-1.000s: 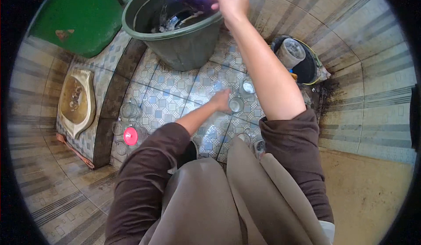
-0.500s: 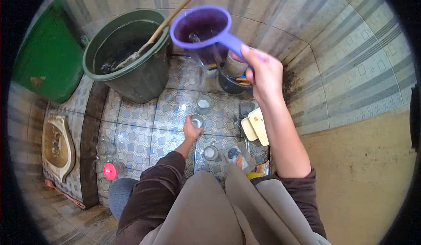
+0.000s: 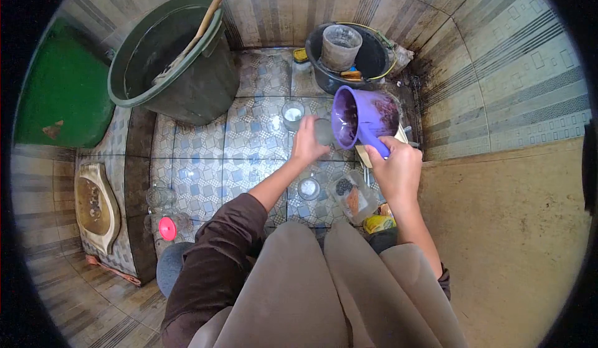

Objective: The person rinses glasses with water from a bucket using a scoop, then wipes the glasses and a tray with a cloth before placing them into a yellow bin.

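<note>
Tiled room: patterned tiles covered the floor (image 3: 199, 130), with striped tiles on the wall (image 3: 274, 12) behind.
Drinking glasses: three stood out mid-floor; the held glass (image 3: 322, 132) was in the left hand (image 3: 304, 142), a second glass (image 3: 293, 112) was just beyond it, and a third glass (image 3: 308, 187) sat nearer the knees (image 3: 293, 273).
Left fingers: thumb and fingers were parted, curved around the held glass.
Purple dipper: one purple dipper (image 3: 381, 112), tipped sideways, its mouth facing the held glass.
Right fingers: those of the right hand (image 3: 398, 169) were closed around the dipper's handle.
Bins and buckets: one dark green bin (image 3: 199, 93) with one wooden stick (image 3: 208, 21) across its rim; one black bucket (image 3: 324, 77) with one grey pot (image 3: 341, 52) inside.
Glassware at left: one pink-lidded jar (image 3: 168, 228) and at least one clear jar (image 3: 160, 197); overlaps hid the exact count.
Lettering: print on the yellow packet (image 3: 378, 223) was too small to read.
Other things: one clear tub (image 3: 367, 192) held scrubbers; one boat-shaped dish (image 3: 112, 202) lay on the ledge (image 3: 112, 144).
In the way: dipper and right hand covered part of a pale yellow container (image 3: 364, 156); the knees blocked the nearest floor.
</note>
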A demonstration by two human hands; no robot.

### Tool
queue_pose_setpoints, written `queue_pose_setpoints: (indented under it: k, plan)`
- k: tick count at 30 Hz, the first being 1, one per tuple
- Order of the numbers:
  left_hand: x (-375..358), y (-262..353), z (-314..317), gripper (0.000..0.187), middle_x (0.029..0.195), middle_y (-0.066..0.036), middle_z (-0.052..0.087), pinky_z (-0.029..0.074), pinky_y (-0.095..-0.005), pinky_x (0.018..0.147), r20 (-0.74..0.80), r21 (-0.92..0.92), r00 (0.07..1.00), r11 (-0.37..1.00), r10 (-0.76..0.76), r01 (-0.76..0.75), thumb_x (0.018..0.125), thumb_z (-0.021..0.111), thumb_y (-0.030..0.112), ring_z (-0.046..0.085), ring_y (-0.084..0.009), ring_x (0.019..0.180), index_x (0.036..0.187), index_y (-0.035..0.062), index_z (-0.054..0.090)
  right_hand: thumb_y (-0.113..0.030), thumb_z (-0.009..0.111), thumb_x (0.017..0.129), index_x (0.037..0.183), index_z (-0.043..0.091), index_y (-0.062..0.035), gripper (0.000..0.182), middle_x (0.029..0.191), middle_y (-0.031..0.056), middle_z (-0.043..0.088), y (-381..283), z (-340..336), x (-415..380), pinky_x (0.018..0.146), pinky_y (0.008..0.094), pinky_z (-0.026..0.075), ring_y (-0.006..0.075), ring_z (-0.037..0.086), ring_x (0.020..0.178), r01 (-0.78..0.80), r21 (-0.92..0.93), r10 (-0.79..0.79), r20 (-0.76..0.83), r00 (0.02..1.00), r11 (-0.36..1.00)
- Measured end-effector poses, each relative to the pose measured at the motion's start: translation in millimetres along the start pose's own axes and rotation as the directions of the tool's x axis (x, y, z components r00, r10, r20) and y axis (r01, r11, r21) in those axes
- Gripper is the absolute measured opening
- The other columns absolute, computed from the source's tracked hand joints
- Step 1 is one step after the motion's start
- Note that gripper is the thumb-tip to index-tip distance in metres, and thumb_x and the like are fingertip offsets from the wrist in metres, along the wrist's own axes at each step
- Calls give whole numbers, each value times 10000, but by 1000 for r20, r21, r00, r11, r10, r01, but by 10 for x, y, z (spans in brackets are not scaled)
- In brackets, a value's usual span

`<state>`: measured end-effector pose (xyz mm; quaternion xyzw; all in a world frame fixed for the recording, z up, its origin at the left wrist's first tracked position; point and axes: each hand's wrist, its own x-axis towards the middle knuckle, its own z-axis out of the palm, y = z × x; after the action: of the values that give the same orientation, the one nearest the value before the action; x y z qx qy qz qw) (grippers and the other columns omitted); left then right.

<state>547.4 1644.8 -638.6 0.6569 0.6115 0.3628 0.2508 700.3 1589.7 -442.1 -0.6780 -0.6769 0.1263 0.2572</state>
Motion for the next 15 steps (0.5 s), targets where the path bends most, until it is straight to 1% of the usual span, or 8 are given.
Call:
queue_pose_setpoints:
  k: [3,5,6,8,9,10,13,15]
  plan:
    - [200,-165,14,753,1037,-171,516,452,-368,778,-5,61,992,990,126,-125,490,747,100,525,-338,935,1135,42,364,-169,679,654,768,632,-9,201,625,188,580,25,-87,15,551,368,461,331,578,580,16,-8,-17,-43,999,1000]
    - [313,-519,187,593,1038,-95,505,434,-384,799,200,-536,967,809,-155,240,581,730,177,506,-271,951,1076,66,424,-168,677,657,766,633,-10,198,620,186,578,16,-131,4,548,367,461,330,577,573,25,-4,-25,-59,998,1000]
    - [339,-511,208,593,1038,-95,505,434,-384,799,195,-536,969,811,-152,235,581,730,177,506,-271,951,1076,66,424,-164,675,660,767,633,-11,192,619,185,578,-4,-151,-2,546,363,460,328,577,572,13,31,-12,-58,998,999]
    - [386,-463,299,459,1065,-77,490,417,-407,816,546,-804,741,6,-391,595,691,646,297,497,-235,940,1067,101,468,-161,673,663,767,634,-12,186,617,183,578,-53,-177,-2,543,360,459,326,578,571,3,68,1,-59,998,998]
    - [408,-452,373,511,1074,-106,489,398,-433,837,596,-803,771,-159,-224,575,729,542,445,495,-258,920,1094,95,463,-157,671,665,769,633,-13,182,621,183,579,-84,-183,-4,546,355,459,324,580,577,-32,85,34,-30,999,996]
    - [433,-475,410,511,1074,-106,489,398,-433,837,596,-803,771,-159,-222,575,729,542,445,495,-258,920,1094,95,463,-154,669,668,772,633,-13,178,625,184,581,-97,-184,-3,548,350,458,321,582,583,-68,99,68,2,998,993]
    - [490,-489,501,694,1216,-171,400,291,-519,929,683,-644,715,-584,-149,494,729,482,530,393,-332,1110,1198,34,361,-149,669,669,774,633,-13,176,641,182,586,-48,-118,21,554,344,458,317,583,587,-51,101,54,-22,998,994]
    - [494,-415,534,701,1206,-179,409,303,-500,927,681,-636,718,-600,-142,485,718,483,541,403,-330,1099,1183,27,376,-150,671,668,778,633,-15,179,643,182,587,-25,-98,39,555,346,457,316,582,584,-38,103,43,-47,998,994]
